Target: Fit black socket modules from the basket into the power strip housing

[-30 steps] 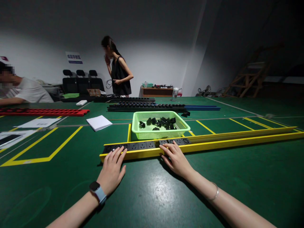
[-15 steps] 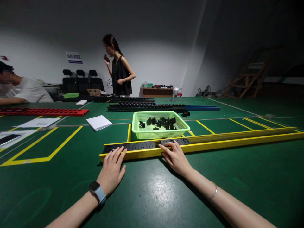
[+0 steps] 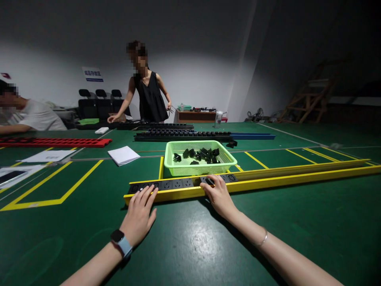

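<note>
A long yellow rail lies across the green table, with a row of black socket modules set in its left end. My left hand rests flat by the rail's left end, fingers stretched onto its edge and open; a watch is on that wrist. My right hand lies over the rail further right, fingers spread on a socket module and open. Just behind the rail stands a light green basket with several black plug parts in it.
Behind the basket lie black socket strips and a blue rail. A red rail, white papers and yellow floor-tape lines are to the left. A person in black leans on the far edge; another person sits at the left.
My hands have stayed on the rail, the right shifting slightly along the modules. The person in black turned to face the table and set a hand on it.
</note>
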A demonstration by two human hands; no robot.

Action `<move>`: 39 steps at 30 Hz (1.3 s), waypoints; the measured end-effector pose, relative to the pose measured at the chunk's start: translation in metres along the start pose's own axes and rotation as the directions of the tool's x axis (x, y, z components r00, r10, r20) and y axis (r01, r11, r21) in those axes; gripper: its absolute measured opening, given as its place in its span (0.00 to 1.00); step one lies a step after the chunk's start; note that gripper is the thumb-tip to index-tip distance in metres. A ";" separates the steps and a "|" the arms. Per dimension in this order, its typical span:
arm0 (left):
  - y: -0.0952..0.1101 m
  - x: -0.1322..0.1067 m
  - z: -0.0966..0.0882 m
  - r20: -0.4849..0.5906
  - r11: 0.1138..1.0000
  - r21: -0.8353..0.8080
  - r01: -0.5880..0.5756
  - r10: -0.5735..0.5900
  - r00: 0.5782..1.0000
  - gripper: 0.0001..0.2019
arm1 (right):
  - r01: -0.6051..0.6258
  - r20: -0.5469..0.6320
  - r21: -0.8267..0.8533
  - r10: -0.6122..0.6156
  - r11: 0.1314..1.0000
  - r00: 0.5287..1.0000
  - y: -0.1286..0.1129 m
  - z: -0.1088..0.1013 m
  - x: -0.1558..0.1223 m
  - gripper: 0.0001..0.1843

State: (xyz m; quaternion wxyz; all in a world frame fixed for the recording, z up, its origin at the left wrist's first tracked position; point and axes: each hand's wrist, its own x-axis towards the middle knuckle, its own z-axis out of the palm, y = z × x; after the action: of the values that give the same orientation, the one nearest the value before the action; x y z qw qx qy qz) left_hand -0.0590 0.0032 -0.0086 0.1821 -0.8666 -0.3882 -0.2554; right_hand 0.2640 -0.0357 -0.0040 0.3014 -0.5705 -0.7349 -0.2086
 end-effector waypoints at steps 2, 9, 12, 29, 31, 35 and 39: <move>0.000 -0.001 0.000 0.003 1.000 0.007 0.001 -0.001 1.000 0.28 | 0.015 -0.012 -0.009 -0.015 1.000 1.000 0.001 0.000 0.000 0.12; 0.001 -0.002 -0.002 -0.002 0.999 0.052 -0.009 0.009 1.000 0.29 | 0.037 -0.018 -0.013 -0.037 0.999 0.999 0.006 0.003 0.000 0.14; 0.001 -0.002 -0.002 -0.004 0.998 0.062 -0.005 0.006 1.000 0.28 | 0.037 -0.017 -0.009 -0.037 0.999 0.999 0.008 0.004 0.000 0.13; 0.001 -0.003 0.000 0.012 0.998 0.062 0.007 -0.008 1.000 0.28 | 0.032 -0.005 -0.030 -0.032 0.999 0.999 0.008 0.003 -0.001 0.13; 0.001 -0.003 0.000 0.012 0.998 0.062 0.006 -0.007 1.000 0.28 | 0.035 -0.007 -0.034 -0.035 0.999 0.999 0.009 0.003 -0.001 0.13; 0.001 -0.003 0.000 0.001 0.999 0.053 0.008 -0.008 1.000 0.28 | 0.037 -0.015 -0.037 -0.038 0.999 0.999 0.008 0.005 0.000 0.13; 0.001 -0.003 0.000 -0.008 0.999 0.047 0.010 -0.009 1.000 0.28 | 0.034 -0.020 -0.035 -0.035 0.999 0.999 0.011 0.006 -0.002 0.13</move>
State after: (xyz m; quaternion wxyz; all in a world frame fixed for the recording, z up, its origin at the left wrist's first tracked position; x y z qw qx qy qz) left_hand -0.0599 0.0007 -0.0101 0.2028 -0.8592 -0.3976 -0.2503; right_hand 0.2738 -0.0300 -0.0100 0.2952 -0.5607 -0.7379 -0.2323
